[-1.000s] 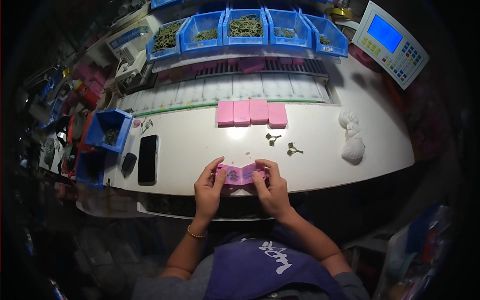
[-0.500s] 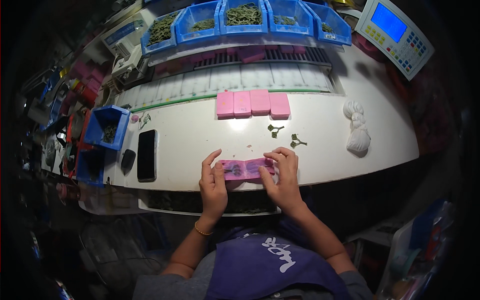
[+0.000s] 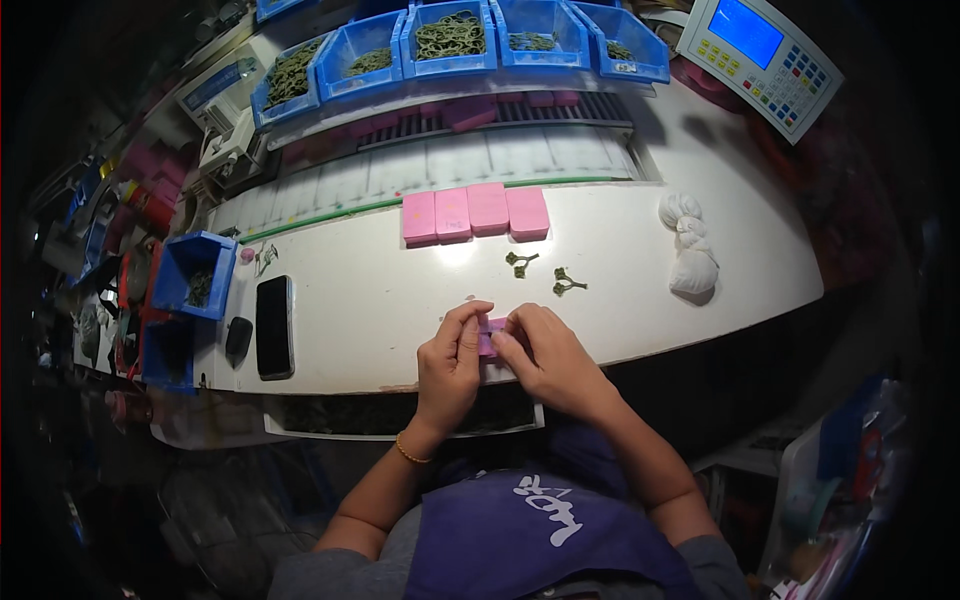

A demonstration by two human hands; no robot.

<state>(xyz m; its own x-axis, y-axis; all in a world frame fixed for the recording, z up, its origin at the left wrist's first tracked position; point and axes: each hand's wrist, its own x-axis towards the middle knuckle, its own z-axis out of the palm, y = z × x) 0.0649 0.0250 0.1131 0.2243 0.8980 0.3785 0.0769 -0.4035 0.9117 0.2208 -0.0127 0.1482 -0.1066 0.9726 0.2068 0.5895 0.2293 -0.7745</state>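
My two hands cover most of the small pink piece [image 3: 489,337]; only a bit peeks out between my left hand [image 3: 452,368] and right hand [image 3: 545,360]. I cannot tell its shape. At twelve o'clock, the blue bins [image 3: 450,40] are cut off by the top edge. The green bits [image 3: 520,262] are too small to tell.

A black phone [image 3: 274,326] lies left; a white cloth bundle [image 3: 689,256] sits right.
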